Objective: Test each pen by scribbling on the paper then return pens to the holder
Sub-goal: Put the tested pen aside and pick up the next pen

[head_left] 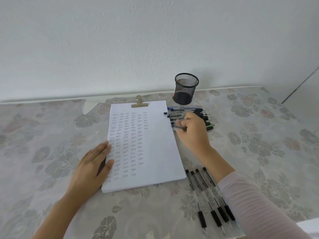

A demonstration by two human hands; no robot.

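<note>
**One paper pad, one holder, two lots of pens: stock on the counter**

One stack of white paper [155, 152] lies mid-counter, its top edge held by a brass-coloured bulldog clip [139, 102]. The upper sheet carries about six columns of small handwritten marks. Each appears to read "test", though the script is too small to be sure. The right-hand third of the sheet is unmarked.

One pen holder [185, 88], a black wire-mesh cylinder, stands upright near the wall just beyond the pad's top right corner.

One row of pens [188, 112] lies side by side between the holder and the right grip. The barrels are dark, one has a green end, and no brand can be read.

Four pens [207, 195] with clear barrels and black ends lie parallel off the pad's lower right corner, partly under a pale pink sleeve [250, 204]. Their printing is not legible.

The left grip [93, 164] is a bare hand, flat with its fingers straight. It presses on the pad's left edge, with the fingertips on the written columns.

The right grip [193, 131] is a bare hand with its fingers curled round one dark pen [180, 127]. It is blurred and sits just off the pad's right edge, over the row of pens.

The counter [51, 135] is covered with a grey floral cloth.
</note>
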